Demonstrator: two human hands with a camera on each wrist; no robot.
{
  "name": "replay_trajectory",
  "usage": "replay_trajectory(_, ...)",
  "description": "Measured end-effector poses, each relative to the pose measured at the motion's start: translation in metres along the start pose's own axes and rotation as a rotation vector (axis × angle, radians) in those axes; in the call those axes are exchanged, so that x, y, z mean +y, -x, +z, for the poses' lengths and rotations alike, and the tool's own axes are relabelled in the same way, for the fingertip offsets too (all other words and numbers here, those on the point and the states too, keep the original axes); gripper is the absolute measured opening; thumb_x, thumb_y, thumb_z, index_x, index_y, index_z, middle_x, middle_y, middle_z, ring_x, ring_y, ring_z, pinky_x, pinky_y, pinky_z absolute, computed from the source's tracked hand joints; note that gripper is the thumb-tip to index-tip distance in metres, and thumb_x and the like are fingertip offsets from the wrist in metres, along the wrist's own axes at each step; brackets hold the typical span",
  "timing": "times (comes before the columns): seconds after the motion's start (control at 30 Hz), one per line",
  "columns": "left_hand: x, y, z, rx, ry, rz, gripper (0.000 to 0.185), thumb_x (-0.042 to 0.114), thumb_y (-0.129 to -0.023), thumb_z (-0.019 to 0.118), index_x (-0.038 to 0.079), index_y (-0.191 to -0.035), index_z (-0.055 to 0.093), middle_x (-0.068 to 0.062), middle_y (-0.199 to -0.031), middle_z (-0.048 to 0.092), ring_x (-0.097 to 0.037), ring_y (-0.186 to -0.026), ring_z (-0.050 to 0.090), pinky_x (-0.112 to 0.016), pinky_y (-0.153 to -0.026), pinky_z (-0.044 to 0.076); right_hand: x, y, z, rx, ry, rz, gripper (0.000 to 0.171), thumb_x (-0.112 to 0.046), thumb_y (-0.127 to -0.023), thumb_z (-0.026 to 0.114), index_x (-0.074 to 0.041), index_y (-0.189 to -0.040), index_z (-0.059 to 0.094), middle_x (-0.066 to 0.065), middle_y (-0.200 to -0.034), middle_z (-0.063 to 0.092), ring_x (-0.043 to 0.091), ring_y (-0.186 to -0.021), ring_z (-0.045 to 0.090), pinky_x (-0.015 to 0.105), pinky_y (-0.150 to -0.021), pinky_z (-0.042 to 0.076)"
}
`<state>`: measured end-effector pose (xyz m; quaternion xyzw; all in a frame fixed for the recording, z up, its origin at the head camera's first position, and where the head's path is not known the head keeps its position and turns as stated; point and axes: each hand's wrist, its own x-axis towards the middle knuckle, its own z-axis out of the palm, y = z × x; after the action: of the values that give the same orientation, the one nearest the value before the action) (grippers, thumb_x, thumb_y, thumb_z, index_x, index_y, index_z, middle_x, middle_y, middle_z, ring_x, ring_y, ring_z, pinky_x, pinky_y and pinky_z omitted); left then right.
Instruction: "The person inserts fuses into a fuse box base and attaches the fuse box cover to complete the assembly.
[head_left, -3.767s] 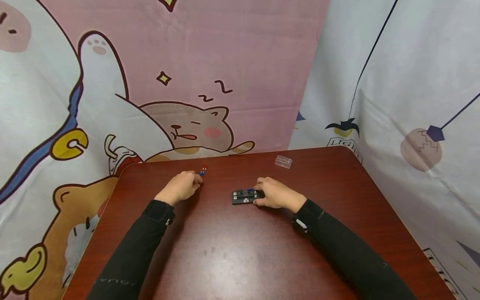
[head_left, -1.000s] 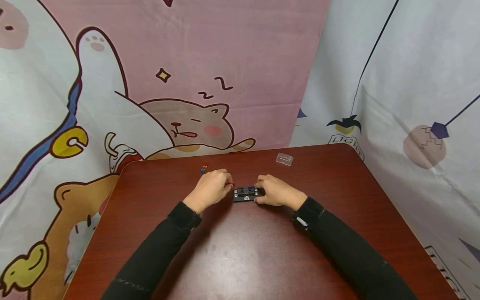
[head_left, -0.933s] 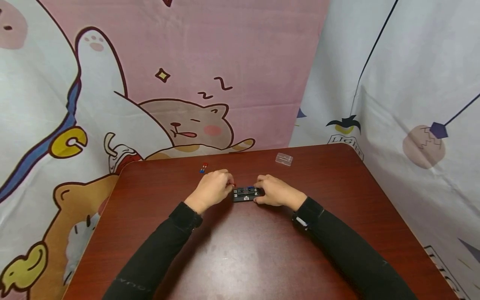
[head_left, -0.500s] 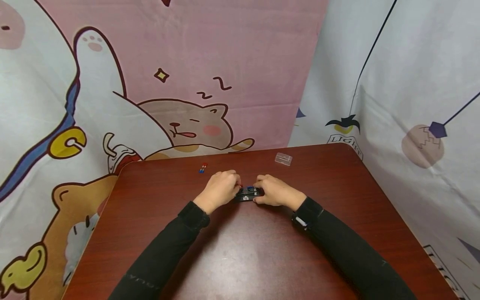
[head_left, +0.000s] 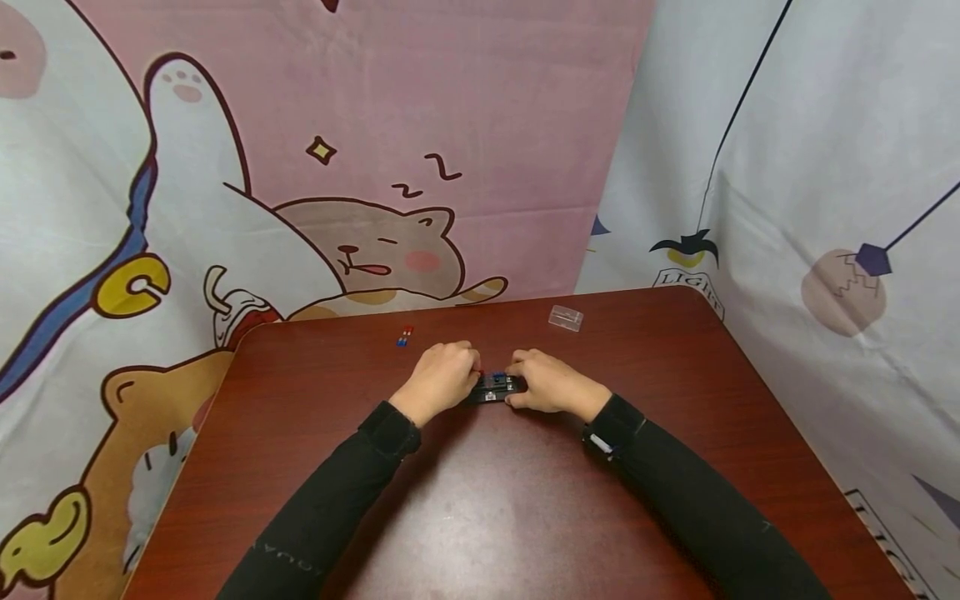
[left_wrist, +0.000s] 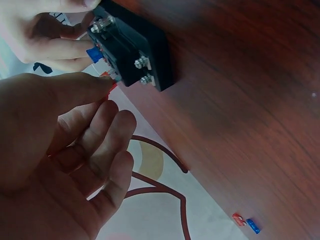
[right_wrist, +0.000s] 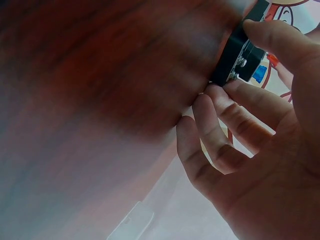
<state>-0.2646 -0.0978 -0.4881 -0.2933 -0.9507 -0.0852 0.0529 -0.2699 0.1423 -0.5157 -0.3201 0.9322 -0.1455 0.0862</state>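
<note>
A black fuse block (head_left: 492, 390) with metal screw terminals lies on the table in front of me. My right hand (head_left: 551, 383) grips its right end, thumb on the near side and fingers on the far side. My left hand (head_left: 442, 373) is at the left end, pinching a small red blade fuse (left_wrist: 113, 86) between thumb and index finger, right at the top of the block. Its prongs are hidden. A blue blade fuse (right_wrist: 259, 73) sits in the block beside it, near my right fingers.
On the brown table (head_left: 465, 500), a loose red fuse (left_wrist: 238, 220) and blue fuse (left_wrist: 253, 226) lie at the back left. A clear plastic cover (head_left: 566, 317) rests near the back edge. Printed cloth (head_left: 525, 125) hangs behind.
My left hand has come from the loose fuses at the back left to the block with the red fuse, and hardly moves in the last half second. My right hand stays on the block.
</note>
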Motion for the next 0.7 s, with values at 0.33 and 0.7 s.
replay_trajectory(0.33, -0.0002, 0.0016, 0.0021, -0.011, 0.013, -0.001, 0.010, 0.022, -0.103, 0.080, 0.014, -0.101, 0.086, -0.001, -0.095, 0.075, -0.019, -0.082, 0.072, -0.040, -0.077, 0.060, 0.0003, -0.0001, -0.0003, 0.003, 0.007, -0.010, 0.052, -0.039, -0.097, 0.085, -0.007, -0.137, 0.076, 0.002, -0.119, 0.064, 0.019, -0.106, 0.059, 0.039, -0.094, 0.055)
replay_trajectory(0.7, 0.0010, 0.0014, 0.0027, -0.002, -0.034, 0.032, 0.011, 0.022, -0.103, 0.079, 0.015, -0.098, 0.086, -0.001, -0.095, 0.074, -0.018, -0.084, 0.072, -0.037, -0.079, 0.059, 0.0000, -0.0002, -0.0011, -0.010, -0.004, 0.000, 0.053, -0.039, -0.098, 0.085, -0.007, -0.138, 0.076, 0.002, -0.119, 0.065, 0.018, -0.106, 0.059, 0.039, -0.094, 0.055)
